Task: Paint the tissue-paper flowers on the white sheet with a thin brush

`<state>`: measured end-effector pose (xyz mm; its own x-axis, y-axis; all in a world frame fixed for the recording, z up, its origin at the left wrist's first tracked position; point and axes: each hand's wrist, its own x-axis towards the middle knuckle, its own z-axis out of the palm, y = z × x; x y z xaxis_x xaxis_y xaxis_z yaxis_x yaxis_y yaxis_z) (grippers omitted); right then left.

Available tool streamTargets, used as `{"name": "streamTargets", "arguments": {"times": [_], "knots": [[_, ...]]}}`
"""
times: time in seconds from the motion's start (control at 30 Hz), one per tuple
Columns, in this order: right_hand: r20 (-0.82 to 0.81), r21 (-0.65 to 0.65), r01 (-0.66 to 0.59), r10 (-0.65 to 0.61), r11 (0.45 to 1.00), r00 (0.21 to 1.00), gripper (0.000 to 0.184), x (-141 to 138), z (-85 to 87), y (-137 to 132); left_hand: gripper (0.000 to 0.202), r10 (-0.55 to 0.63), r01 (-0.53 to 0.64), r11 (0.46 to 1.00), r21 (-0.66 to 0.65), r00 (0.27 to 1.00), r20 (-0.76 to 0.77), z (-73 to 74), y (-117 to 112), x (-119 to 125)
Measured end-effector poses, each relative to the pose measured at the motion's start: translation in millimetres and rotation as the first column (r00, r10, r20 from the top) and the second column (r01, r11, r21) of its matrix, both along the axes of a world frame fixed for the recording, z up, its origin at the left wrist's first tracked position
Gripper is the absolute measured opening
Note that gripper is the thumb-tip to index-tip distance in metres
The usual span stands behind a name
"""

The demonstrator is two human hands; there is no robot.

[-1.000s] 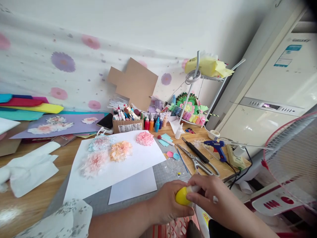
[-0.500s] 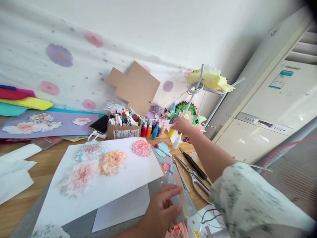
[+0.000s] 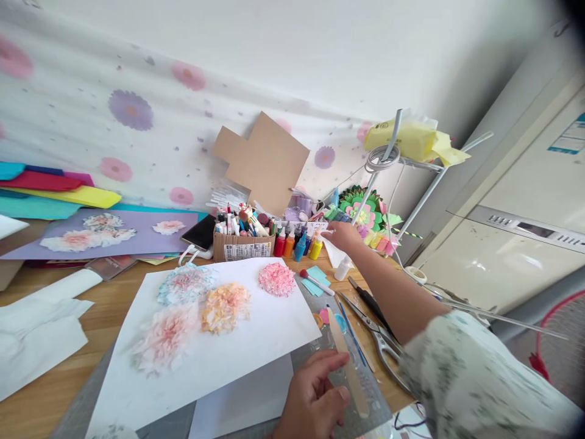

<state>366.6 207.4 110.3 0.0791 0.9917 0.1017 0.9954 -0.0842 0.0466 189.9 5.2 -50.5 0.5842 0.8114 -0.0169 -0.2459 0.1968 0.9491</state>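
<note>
At the back of the table my right hand (image 3: 343, 236) reaches to a row of small squeeze bottles. Its fingertips are beside the top of a yellow bottle (image 3: 315, 247); whether they still touch it I cannot tell. A small white bottle (image 3: 342, 268) stands just below my right wrist. My left hand (image 3: 315, 393) hovers low at the front, index finger and thumb apart, with nothing seen between them. Right beside it lies a flat wooden stick (image 3: 348, 363). Ruffled paper flowers, including a pink one (image 3: 276, 279) and an orange one (image 3: 225, 308), rest on a white sheet (image 3: 269, 332).
Scissors (image 3: 382, 342), a black-handled cutter (image 3: 368, 299) and a brush (image 3: 317, 283) lie to the right. Behind stand a cardboard box of pens (image 3: 244, 249) and a wire rack (image 3: 393, 152). White tissue (image 3: 41, 341) covers the left side.
The view has swung to the right. The yellow bottle has moved left, closer to the blue bottles, along with my right hand. My left hand keeps much the same pose.
</note>
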Motion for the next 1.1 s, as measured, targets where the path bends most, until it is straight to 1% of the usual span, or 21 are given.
{"name": "streamTargets", "arguments": {"times": [0.1,0.2,0.27,0.33,0.37,0.43,0.53,0.6,0.7,0.77,0.8,0.87,0.97,1.03,1.1], "knots": [[-0.013,0.110,-0.077,0.079,0.991,0.997,0.031,7,1.8,-60,0.048,0.006,-0.006,1.000,0.031,1.000,-0.025,7.5,-2,-3],[-0.029,0.191,-0.160,0.169,0.968,0.985,0.030,10,-4.1,-130,0.049,0.001,0.004,0.996,0.092,0.998,-0.059,18.6,-4,-7],[-0.036,0.267,-0.190,0.206,0.945,0.978,0.030,9,-10.4,-173,0.060,-0.030,0.041,0.990,0.138,0.996,-0.080,28.4,-6,-7],[-0.036,0.360,-0.204,0.232,0.910,0.972,0.032,7,-18.2,-209,0.083,-0.073,0.090,0.979,0.184,0.992,-0.100,38.8,-9,-5],[-0.033,0.407,-0.208,0.242,0.889,0.970,0.034,5,-22.6,-224,0.091,-0.089,0.110,0.975,0.195,0.989,-0.115,43.9,-12,-3],[-0.023,0.489,-0.216,0.260,0.845,0.965,0.041,1,-32.0,-246,0.098,-0.085,0.114,0.970,0.215,0.986,-0.142,53.3,-18,3],[0.011,0.571,-0.242,0.287,0.785,0.958,0.059,-9,-44.7,-267,0.101,-0.029,0.064,0.969,0.240,0.989,-0.148,65.5,-28,12],[0.040,0.605,-0.263,0.301,0.752,0.953,0.068,-16,-50.4,-276,0.101,0.012,0.022,0.968,0.250,0.991,-0.132,71.8,-34,17],[0.077,0.633,-0.295,0.322,0.715,0.944,0.072,-27,-52.9,-289,0.104,0.036,-0.007,0.969,0.246,0.993,-0.112,77.1,-40,22],[0.092,0.639,-0.315,0.338,0.701,0.937,0.070,-30,-49.8,-297,0.103,0.032,-0.006,0.972,0.235,0.994,-0.105,78.5,-43,22],[0.096,0.641,-0.325,0.347,0.696,0.933,0.068,-30,-46.8,-300,0.100,0.028,-0.004,0.974,0.225,0.994,-0.104,79.2,-44,21],[0.097,0.643,-0.341,0.368,0.685,0.925,0.063,-21,-39.4,-303,0.089,0.010,0.011,0.982,0.190,0.994,-0.111,81.3,-45,17],[0.073,0.645,-0.364,0.419,0.672,0.905,0.054,5,-32.7,-299,0.067,-0.054,0.066,0.993,0.098,0.991,-0.121,88.0,-43,7],[0.053,0.621,-0.409,0.484,0.669,0.873,0.046,23,-36.8,-293,0.055,-0.109,0.112,0.993,0.036,0.989,-0.096,92.9,-41,-1],[0.046,0.580,-0.484,0.566,0.655,0.823,0.037,34,-48.1,-287,0.051,-0.152,0.152,0.988,-0.018,0.987,-0.052,95.5,-38,-7]]}}
